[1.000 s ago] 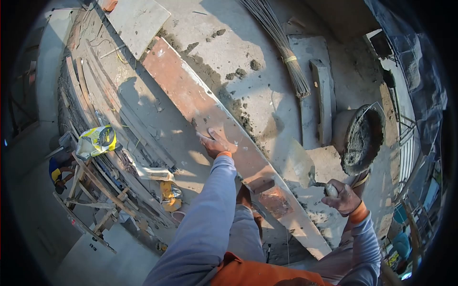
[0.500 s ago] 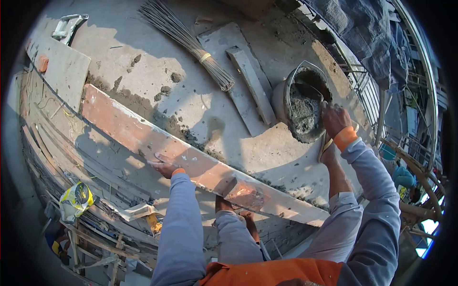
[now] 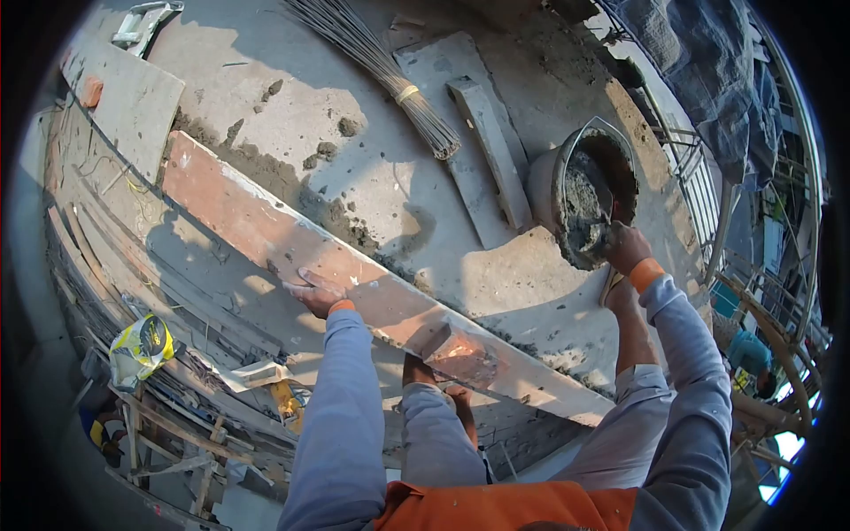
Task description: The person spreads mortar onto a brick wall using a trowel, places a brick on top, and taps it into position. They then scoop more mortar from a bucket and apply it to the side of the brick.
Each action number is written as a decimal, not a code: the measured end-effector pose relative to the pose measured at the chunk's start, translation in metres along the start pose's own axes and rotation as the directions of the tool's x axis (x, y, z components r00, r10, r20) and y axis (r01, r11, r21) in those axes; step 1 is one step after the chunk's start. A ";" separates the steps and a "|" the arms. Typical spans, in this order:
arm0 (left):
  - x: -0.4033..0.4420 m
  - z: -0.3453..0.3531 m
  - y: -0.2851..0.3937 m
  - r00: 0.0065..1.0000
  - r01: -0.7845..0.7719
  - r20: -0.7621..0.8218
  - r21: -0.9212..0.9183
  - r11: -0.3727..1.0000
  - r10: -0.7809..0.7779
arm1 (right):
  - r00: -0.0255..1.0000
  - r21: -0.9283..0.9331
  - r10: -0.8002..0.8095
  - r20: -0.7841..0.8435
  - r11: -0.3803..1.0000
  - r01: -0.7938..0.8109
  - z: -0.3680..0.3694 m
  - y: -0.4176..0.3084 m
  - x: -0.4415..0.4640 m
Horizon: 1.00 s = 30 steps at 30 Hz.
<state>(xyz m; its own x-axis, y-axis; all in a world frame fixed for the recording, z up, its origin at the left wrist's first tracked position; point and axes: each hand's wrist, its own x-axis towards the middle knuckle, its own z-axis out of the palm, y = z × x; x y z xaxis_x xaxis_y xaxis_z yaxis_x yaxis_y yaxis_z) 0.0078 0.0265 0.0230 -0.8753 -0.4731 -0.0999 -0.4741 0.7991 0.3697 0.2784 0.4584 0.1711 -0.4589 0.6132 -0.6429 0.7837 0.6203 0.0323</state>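
My left hand [image 3: 317,292] rests with spread fingers on the edge of a long reddish board [image 3: 239,212], which lies diagonally below me. At the right, my right hand [image 3: 627,248] is closed round the handle of a trowel [image 3: 611,209], most of it hidden by the hand and the mortar. The trowel is inside a tilted black bucket [image 3: 542,190] with a wire handle. Grey wet mortar [image 3: 583,199] fills the bucket's lower side. Crumbs of mortar lie along the board's far edge.
A tied bundle of thin rods [image 3: 390,75] lies beyond the board, beside a concrete bar [image 3: 491,150] on a flat slab [image 3: 434,62]. Long timbers [image 3: 97,257] and a yellow-and-white bag [image 3: 142,350] are at the left. Another person [image 3: 102,434] is at the lower left edge.
My right hand has moved the trowel from beside the board into the bucket and slightly lower within it. The view has swung right. My left hand stays on the board.
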 end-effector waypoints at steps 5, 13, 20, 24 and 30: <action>0.004 -0.003 -0.003 0.999 0.030 0.030 -0.036 0.999 -0.029 | 0.975 0.111 -0.195 0.107 0.977 0.184 0.053 0.045 0.007; 0.005 0.006 -0.010 0.991 -0.104 -0.094 -0.066 0.992 0.098 | 0.893 0.052 -0.275 -0.356 0.948 0.313 0.054 0.056 -0.030; 0.004 0.001 -0.005 0.997 -0.056 -0.054 -0.035 0.998 0.054 | 0.842 -0.199 -0.181 -0.507 0.976 0.090 -0.008 0.058 -0.040; -0.003 0.000 0.001 1.000 -0.016 0.002 -0.028 0.999 0.016 | 0.931 -0.422 -0.261 -0.255 0.896 0.136 -0.010 0.026 0.020; 0.000 -0.001 -0.004 1.000 0.006 0.009 -0.038 0.999 -0.005 | 0.924 -0.455 -0.378 -0.048 0.832 0.317 -0.056 0.008 -0.041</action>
<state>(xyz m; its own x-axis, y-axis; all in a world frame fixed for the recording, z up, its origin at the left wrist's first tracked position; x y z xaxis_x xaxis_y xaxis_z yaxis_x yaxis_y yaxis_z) 0.0093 0.0232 0.0227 -0.8736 -0.4739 -0.1107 -0.4752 0.7818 0.4037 0.2800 0.4660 0.2404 -0.7409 0.3560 -0.5695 0.3164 0.9330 0.1715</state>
